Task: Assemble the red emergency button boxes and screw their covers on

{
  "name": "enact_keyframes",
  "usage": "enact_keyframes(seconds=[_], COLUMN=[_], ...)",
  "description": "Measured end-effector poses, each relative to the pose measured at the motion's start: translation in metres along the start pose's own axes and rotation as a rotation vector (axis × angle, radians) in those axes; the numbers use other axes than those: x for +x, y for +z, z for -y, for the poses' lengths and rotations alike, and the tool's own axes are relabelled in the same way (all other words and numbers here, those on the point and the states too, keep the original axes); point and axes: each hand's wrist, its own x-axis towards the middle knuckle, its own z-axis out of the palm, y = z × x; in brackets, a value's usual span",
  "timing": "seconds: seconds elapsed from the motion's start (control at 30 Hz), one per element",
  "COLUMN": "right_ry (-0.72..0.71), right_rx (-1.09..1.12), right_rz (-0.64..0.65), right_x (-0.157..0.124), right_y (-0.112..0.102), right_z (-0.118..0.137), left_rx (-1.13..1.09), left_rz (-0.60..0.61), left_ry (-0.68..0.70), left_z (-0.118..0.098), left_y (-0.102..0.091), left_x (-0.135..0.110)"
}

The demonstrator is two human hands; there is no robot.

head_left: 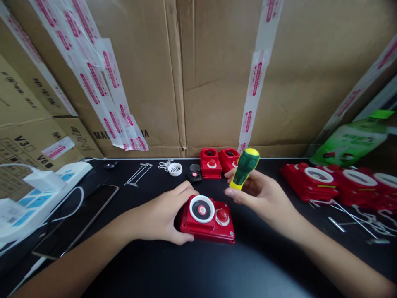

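My left hand (169,215) is wrapped round the left end of a red alarm box (207,234) on the black table. The box has a white ring with a black disc (202,209) inside it, and a small red dome light (222,215) to the right. Above and right of the box, my right hand (260,194) grips a screwdriver (246,169) with a green and yellow handle. Its handle points up; the shaft and tip do not show. A screw (231,234) sits at the box's lower right corner.
Behind stand two more red boxes (211,165), a black round part (195,174) and a white cup of small screws (175,169). Metal T-shaped rods (138,174), a phone (77,221) and a power strip (40,198) lie left. Right are several red alarm boxes (310,188) and a green bottle (350,138).
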Motion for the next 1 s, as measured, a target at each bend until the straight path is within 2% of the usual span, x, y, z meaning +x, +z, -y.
enact_keyframes(seconds=[0.1, 0.4, 0.7, 1.0], right_ry=[0.022, 0.066, 0.040, 0.012], right_rx=[-0.005, 0.061, 0.034, 0.024], right_rz=[-0.074, -0.083, 0.016, 0.023], right_x=[-0.0005, -0.0034, -0.0032, -0.0058], right_y=[-0.0001, 0.0014, -0.0044, 0.0006], right_z=[0.0017, 0.0064, 0.0038, 0.0049], left_rx=[-0.002, -0.026, -0.004, -0.024], left_rz=[-0.003, 0.002, 0.022, 0.014], left_ry=[0.017, 0.021, -0.032, -0.048], left_z=[0.0003, 0.0028, 0.0007, 0.0025], left_y=[0.0001, -0.0015, -0.0034, -0.0036], left_x=[0.0004, 0.0015, 0.0008, 0.0017])
